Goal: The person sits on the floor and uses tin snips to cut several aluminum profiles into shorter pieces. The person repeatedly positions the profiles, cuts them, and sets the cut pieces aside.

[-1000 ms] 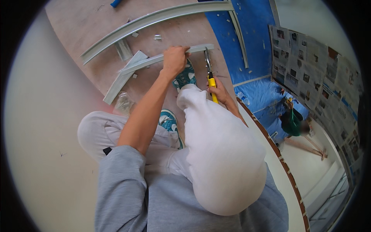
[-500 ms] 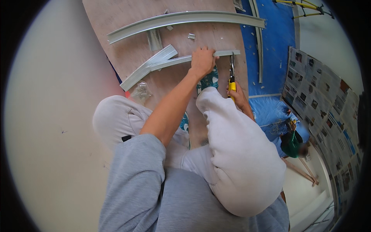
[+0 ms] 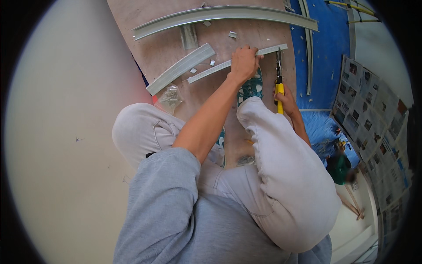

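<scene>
My left hand is closed over a narrow silvery metal channel, gripping it right of its middle above the board. A pair of tin snips with yellow handles is in my right hand, its fingers wrapped round them. The snips' jaws meet the channel near its right end; whether they have bitten into the metal is too small to tell. A wider metal channel lies to the left of my left hand, apart from the narrow one.
A long metal channel crosses the board at the far side, among small metal offcuts. A clear plastic bag lies by my left knee. Blue sheeting covers the floor at right. A person in green is farther right.
The narrow channel has moved right and come away from the wider one, which it overlapped before. Both hands keep their hold, and the snips stay near its right end. The whole view has shifted somewhat.
</scene>
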`<state>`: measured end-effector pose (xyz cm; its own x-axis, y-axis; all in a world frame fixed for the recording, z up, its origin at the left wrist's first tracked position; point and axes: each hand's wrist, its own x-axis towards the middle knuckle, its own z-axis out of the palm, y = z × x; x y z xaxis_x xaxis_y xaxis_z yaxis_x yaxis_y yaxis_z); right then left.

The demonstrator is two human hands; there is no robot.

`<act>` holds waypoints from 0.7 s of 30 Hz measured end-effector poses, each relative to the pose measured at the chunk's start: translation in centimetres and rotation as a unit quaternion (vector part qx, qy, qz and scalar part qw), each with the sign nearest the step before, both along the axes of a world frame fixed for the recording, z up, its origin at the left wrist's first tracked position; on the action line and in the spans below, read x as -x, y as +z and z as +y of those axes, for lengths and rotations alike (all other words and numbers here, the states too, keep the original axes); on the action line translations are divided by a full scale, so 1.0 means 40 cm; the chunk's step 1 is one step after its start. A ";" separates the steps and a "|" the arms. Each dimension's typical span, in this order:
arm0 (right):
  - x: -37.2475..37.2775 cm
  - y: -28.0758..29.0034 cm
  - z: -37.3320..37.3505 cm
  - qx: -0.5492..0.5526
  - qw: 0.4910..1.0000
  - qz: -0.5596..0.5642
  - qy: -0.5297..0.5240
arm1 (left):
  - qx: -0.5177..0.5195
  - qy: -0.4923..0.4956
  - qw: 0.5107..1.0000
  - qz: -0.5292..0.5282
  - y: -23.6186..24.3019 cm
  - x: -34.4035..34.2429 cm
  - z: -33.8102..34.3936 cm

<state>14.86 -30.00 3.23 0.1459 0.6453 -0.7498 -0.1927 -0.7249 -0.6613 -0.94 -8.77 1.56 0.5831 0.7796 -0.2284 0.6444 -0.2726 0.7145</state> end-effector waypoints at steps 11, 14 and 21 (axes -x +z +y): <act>0.040 -0.027 -0.044 0.030 0.999 -0.035 0.006 | -0.024 -0.094 0.992 -0.083 -0.040 0.062 0.041; 0.055 -0.035 -0.058 0.016 0.999 -0.044 0.011 | -0.059 -0.080 0.992 -0.080 -0.035 0.063 0.029; 0.063 -0.038 -0.058 0.011 0.998 -0.055 0.011 | -0.053 -0.063 0.995 -0.064 -0.023 0.056 0.029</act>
<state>12.36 -32.30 1.70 0.2139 0.6325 -0.7445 -0.1040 -0.7430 -0.6611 -3.20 -7.63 0.66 0.6964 0.7146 -0.0665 0.5064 -0.4237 0.7510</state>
